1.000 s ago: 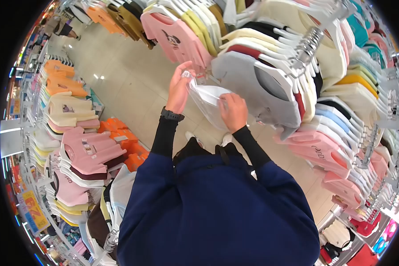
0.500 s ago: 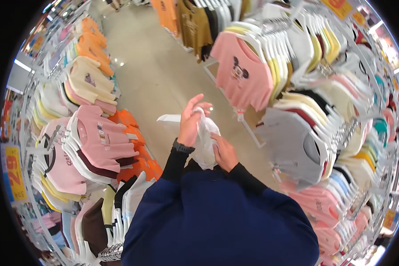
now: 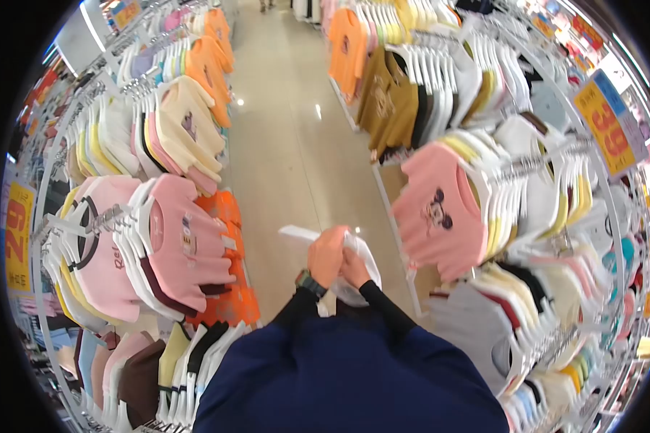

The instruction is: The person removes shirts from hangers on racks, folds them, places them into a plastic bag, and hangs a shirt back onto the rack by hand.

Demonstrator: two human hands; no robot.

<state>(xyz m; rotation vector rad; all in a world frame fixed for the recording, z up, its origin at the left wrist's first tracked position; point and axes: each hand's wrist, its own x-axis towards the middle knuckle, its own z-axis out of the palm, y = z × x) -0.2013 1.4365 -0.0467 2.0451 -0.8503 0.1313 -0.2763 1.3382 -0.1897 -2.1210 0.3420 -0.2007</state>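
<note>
A thin white plastic bag point(image 3: 367, 254) is bunched up in front of my chest, one flat end sticking out to the left. My left hand point(image 3: 326, 254), with a dark watch on its wrist, is closed round the gathered part. Pressed up against it, my right hand point(image 3: 354, 269) grips the same bag with curled fingers. The two hands touch, and part of the bag is hidden behind them. What the bag contains, if anything, I cannot make out.
Racks of shirts line both sides of the tiled aisle point(image 3: 289, 144). A pink shirt with a mouse print point(image 3: 440, 209) hangs to the right, a pink shirt point(image 3: 184, 234) to the left, above orange packages point(image 3: 227, 303). Price signs point(image 3: 605, 126) stand on the racks.
My left hand has gone from partly spread fingers to closed round the bag. My right hand has come in against it. The view has tilted up along the aisle.
</note>
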